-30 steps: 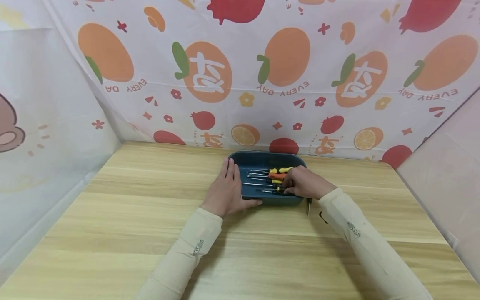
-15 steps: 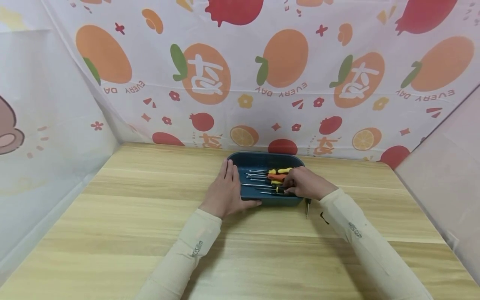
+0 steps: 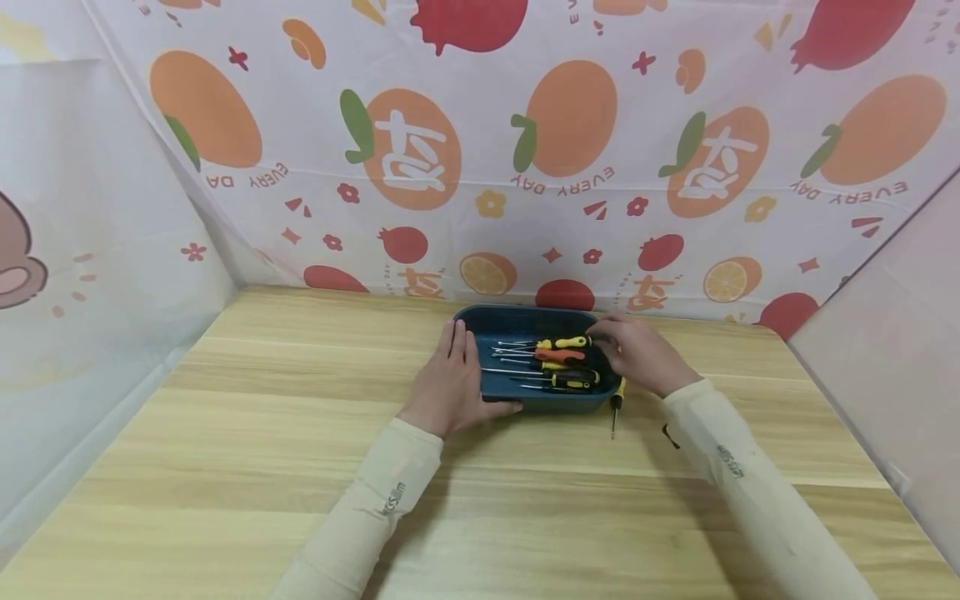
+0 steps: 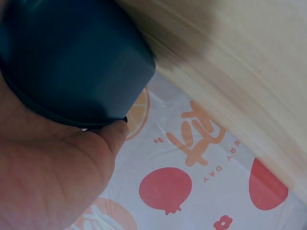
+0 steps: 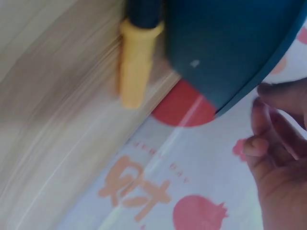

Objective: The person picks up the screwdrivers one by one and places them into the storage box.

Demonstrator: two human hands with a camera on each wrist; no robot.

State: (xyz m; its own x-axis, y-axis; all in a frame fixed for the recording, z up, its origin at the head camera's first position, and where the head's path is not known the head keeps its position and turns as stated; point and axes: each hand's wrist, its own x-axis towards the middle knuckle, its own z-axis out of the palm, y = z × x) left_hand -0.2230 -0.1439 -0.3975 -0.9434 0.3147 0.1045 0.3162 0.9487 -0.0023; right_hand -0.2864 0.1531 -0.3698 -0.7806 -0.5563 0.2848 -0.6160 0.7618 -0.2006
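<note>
A dark blue tray (image 3: 540,403) holds several screwdrivers lying with shafts to the left, including a yellow-handled screwdriver (image 3: 573,342), an orange-handled screwdriver (image 3: 558,356) and a black-and-yellow screwdriver (image 3: 577,378). My left hand (image 3: 450,383) rests against the tray's left end, fingers straight along its side and thumb along the front wall. At the right end my right hand (image 3: 637,350) is by the rim, fingers loosely bent; in the right wrist view nothing shows between fingers and thumb. Outside the tray, below that hand, lies another screwdriver (image 3: 617,403) with a yellow and black handle (image 5: 136,67).
The wooden table (image 3: 300,467) carries the tray near its back edge. Directly behind rises a fruit-print cloth wall (image 3: 487,217), with pale walls at both sides. A small dark curved item (image 3: 670,436) shows beside the right sleeve.
My right hand has come off the screwdriver handles and moved right and back to the tray's right rim. The handles it covered now show. My left hand has stayed in place.
</note>
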